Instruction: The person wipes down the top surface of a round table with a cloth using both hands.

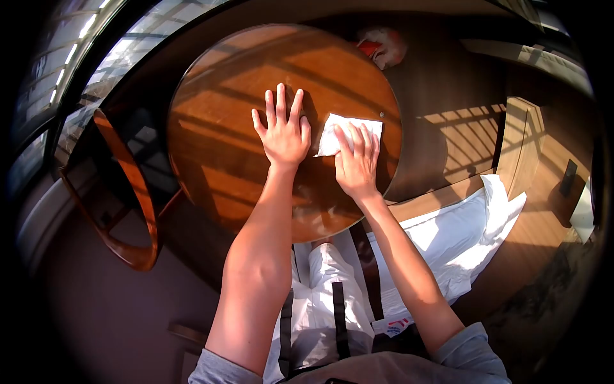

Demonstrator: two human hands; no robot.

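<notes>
A round brown wooden table [236, 83] stands before me, striped with sunlight and shadow. My left hand [284, 134] lies flat on its top with the fingers spread and nothing under them that I can see. To the right of it, my right hand [357, 157] presses a white tissue [332, 131] against the tabletop, its fingers bent over the lower part. The tissue looks folded into a rough square, and its upper edge shows beyond the fingertips. A small round dark spot [382, 114] sits by the tissue's upper right corner.
A wooden chair [144, 211] stands at the left by the windows [109, 70]. White cloth or plastic [448, 230] lies on the bench at the right. Beyond the table's far edge is a red and white bundle [384, 48]. My legs are under the near edge.
</notes>
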